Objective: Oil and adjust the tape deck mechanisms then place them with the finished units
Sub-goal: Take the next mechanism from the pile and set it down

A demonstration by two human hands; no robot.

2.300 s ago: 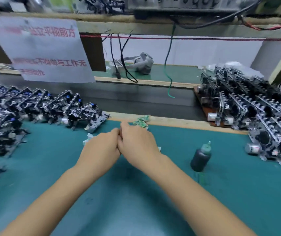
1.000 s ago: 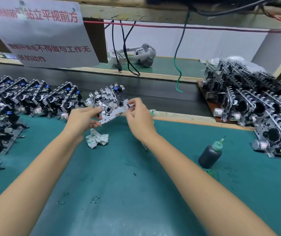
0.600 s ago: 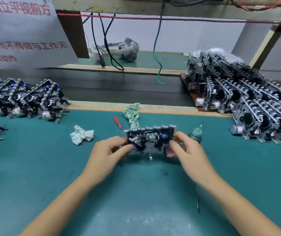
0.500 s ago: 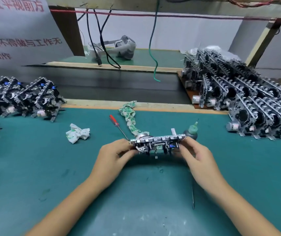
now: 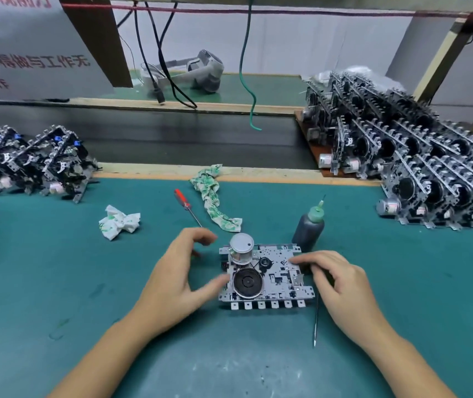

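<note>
a: how is the deck (image 5: 267,278) seen?

b: a flat grey metal plate is seen, laid on the green mat (image 5: 57,282) near the front edge. a silver motor (image 5: 242,248) is stood up at its far left corner, a black flywheel (image 5: 247,283) is set just before that, and a row of small tabs is shown along the near edge.

a: and the left hand (image 5: 173,278)?

b: it is held just left of the deck. the thumb is stretched to the plate's left edge beside the flywheel, where contact seems made; the fingers are arched wide above the mat and nothing is gripped.

a: the right hand (image 5: 337,281)?

b: its fingertips (image 5: 297,259) are rested on the deck's far right part, loosely curled. whether anything is pinched cannot be told.

a: what else is placed nearby?

b: an oil bottle (image 5: 309,228) is stood just behind the deck. a thin probe (image 5: 315,323) is laid beside the right hand. finished units (image 5: 430,173) are stacked far right, others (image 5: 28,159) far left.
</note>
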